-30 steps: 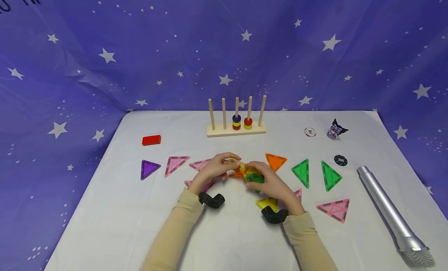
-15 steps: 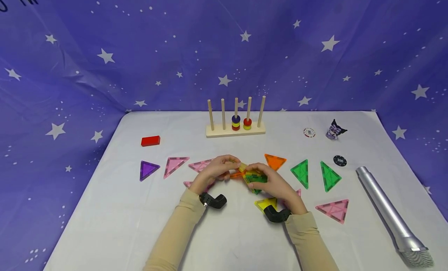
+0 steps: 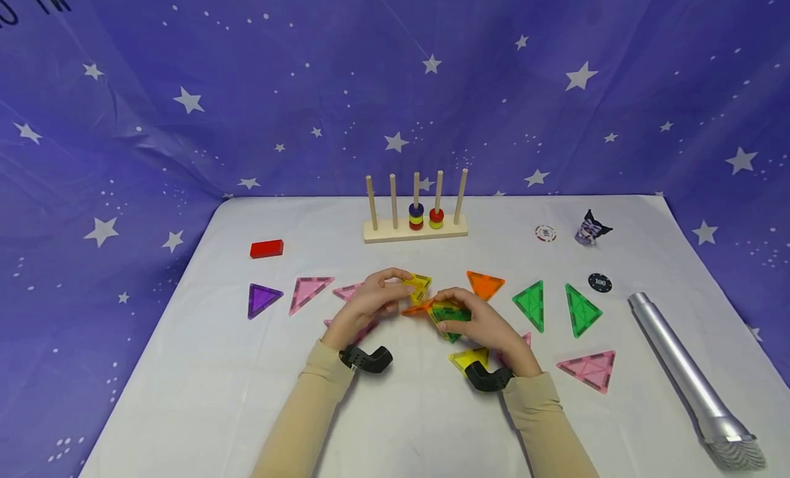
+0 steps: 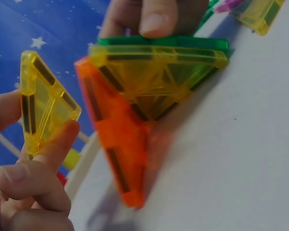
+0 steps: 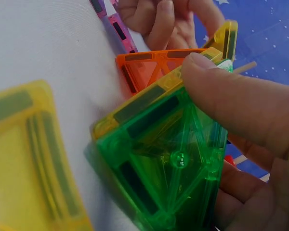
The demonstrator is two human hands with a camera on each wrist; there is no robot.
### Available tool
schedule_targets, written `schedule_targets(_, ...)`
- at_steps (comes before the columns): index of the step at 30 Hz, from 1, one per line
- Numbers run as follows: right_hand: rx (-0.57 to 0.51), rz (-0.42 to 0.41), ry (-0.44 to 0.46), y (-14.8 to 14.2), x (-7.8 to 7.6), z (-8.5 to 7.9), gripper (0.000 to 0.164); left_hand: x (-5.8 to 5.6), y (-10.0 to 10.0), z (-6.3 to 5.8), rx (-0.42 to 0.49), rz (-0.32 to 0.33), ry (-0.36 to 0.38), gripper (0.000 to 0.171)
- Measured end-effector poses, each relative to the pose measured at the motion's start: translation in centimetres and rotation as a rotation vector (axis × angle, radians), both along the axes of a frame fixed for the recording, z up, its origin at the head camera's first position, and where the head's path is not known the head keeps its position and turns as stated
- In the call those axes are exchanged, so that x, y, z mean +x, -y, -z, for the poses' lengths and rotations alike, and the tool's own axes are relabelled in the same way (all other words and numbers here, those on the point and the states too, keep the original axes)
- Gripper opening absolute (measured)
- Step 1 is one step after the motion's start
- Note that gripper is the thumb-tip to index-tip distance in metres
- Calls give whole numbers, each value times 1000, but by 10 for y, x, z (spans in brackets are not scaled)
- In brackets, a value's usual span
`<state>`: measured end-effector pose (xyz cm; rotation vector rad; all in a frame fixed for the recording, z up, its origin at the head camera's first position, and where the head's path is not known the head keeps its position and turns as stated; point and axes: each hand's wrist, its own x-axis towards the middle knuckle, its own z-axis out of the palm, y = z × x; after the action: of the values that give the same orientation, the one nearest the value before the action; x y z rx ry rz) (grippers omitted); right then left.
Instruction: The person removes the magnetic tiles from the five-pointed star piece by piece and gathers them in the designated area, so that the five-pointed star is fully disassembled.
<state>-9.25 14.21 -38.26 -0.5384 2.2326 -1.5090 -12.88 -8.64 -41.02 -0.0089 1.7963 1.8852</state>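
My left hand [image 3: 369, 301] pinches a small yellow triangular magnetic tile [image 4: 47, 103] between its fingers, apart from the other pieces. Opposite it, my right hand [image 3: 487, 321] grips a cluster of magnetic tiles with thumb and fingers. A green triangular tile [image 5: 154, 163] faces the right wrist camera, with a yellow triangular tile [image 4: 156, 79] meeting it along the top edge. An orange triangular tile [image 4: 118, 139] joins the cluster on its left side in the left wrist view. Under the right wrist lies another yellow tile [image 3: 468, 359], partly covered by the black wrist camera.
Pink tiles [image 3: 310, 291], a purple tile [image 3: 262, 300], green tiles [image 3: 583, 311] and an orange tile [image 3: 485, 285] lie around the hands. Behind stands a wooden peg rack [image 3: 416, 231] with rings. A red block [image 3: 267, 249], chips [image 3: 600, 282], a figurine [image 3: 591, 229] and a silver brush [image 3: 691, 375] surround them.
My left hand first held the yellow tile against the cluster's top; now it has drawn leftward with that tile, leaving a gap. My right hand stays nearly in place with the cluster.
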Motion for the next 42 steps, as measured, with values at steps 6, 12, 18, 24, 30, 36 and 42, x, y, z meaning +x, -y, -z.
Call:
schedule_targets(6, 21, 10, -3, 0, 0, 1, 41, 20, 33, -15, -41, -70, -85, 33)
schedule_targets(12, 34, 17, -19, -5, -6, 28, 42, 53, 90, -22, -112, -127, -147, 35)
schedule_targets(18, 28, 12, -24, -7, -8, 36, 43, 89, 140, -21, -192, -221, -115, 36)
schedule_targets(24, 42, 21, -17, -7, -8, 34, 44, 105, 162, -15, -213, -272, -72, 33)
schedule_targets(30, 57, 35, -6, -4, -5, 24, 42, 107, 165, -6, -251, -187, -71, 35)
schedule_targets(36, 56, 22, -5, 0, 1, 2, 40, 107, 165, -1, -303, -136, -97, 34)
schedule_targets(42, 59, 21, -19, -5, -5, 24, 41, 109, 165, -9, -355, -114, -64, 34)
